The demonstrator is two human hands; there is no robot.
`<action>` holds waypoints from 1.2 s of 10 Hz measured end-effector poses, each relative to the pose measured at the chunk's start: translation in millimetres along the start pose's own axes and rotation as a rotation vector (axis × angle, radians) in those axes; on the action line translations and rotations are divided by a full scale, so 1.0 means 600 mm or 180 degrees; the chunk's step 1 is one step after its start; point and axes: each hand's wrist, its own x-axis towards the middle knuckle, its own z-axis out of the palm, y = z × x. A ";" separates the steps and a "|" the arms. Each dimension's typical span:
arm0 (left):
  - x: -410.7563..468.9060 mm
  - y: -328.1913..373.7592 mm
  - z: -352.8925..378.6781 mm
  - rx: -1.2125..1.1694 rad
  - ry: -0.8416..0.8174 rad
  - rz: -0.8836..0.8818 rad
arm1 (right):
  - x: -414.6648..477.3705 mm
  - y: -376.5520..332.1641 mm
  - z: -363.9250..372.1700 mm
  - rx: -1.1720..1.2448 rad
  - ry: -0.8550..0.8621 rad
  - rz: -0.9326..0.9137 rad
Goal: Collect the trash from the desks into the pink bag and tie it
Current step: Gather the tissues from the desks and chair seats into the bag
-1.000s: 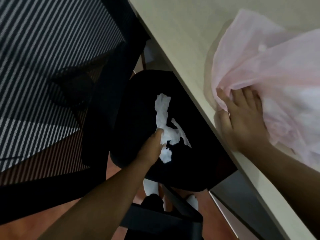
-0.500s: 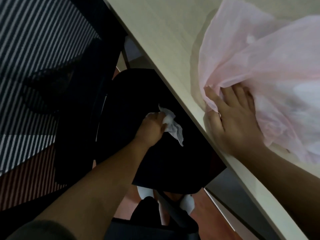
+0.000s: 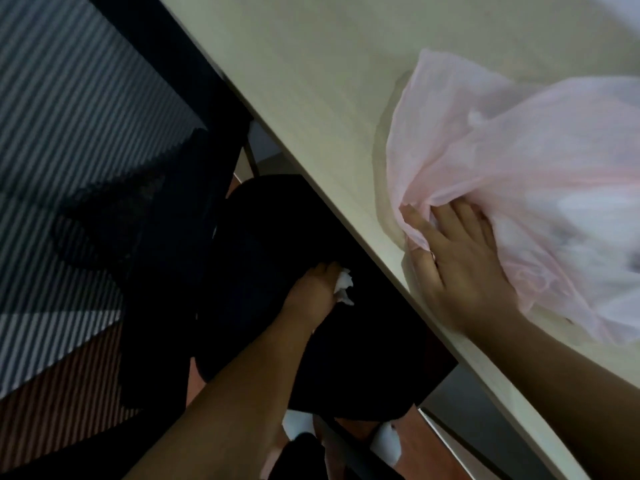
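Your left hand [image 3: 313, 292], fingers curled round the white tissue [image 3: 343, 289], over the chair seat [image 3: 270, 237] (just under the desk [image 3: 311, 98] edge); right hand [image 3: 460, 261] pinching the pink bag [image 3: 519, 168] beside that edge.

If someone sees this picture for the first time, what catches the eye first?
The pink bag lies crumpled on the pale desk at the right, the right hand holding its edge. Below the desk edge, the left hand grips a white tissue over the black chair seat.

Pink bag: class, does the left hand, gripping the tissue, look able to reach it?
Probably yes. The left hand, gripping the tissue, is just below the desk edge; the pink bag lies near that edge, held by the right hand, with nothing between them.
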 end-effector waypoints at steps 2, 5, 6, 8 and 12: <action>-0.186 -0.034 -0.093 -0.1045 0.0669 0.0548 | -0.010 -0.009 -0.044 0.0890 0.0025 0.0038; -0.305 0.170 -0.266 -0.1238 0.1745 0.1347 | -0.091 -0.011 -0.235 0.2981 0.0573 0.1405; -0.321 0.252 -0.299 -0.1139 0.1814 0.1713 | -0.104 0.004 -0.305 0.2967 0.0500 0.1800; -0.347 0.374 -0.322 -0.1758 0.1298 0.2123 | -0.125 0.025 -0.390 0.2676 0.1740 0.1939; -0.352 0.512 -0.182 0.0088 0.2084 0.3915 | -0.116 0.033 -0.476 0.3895 0.2734 0.2442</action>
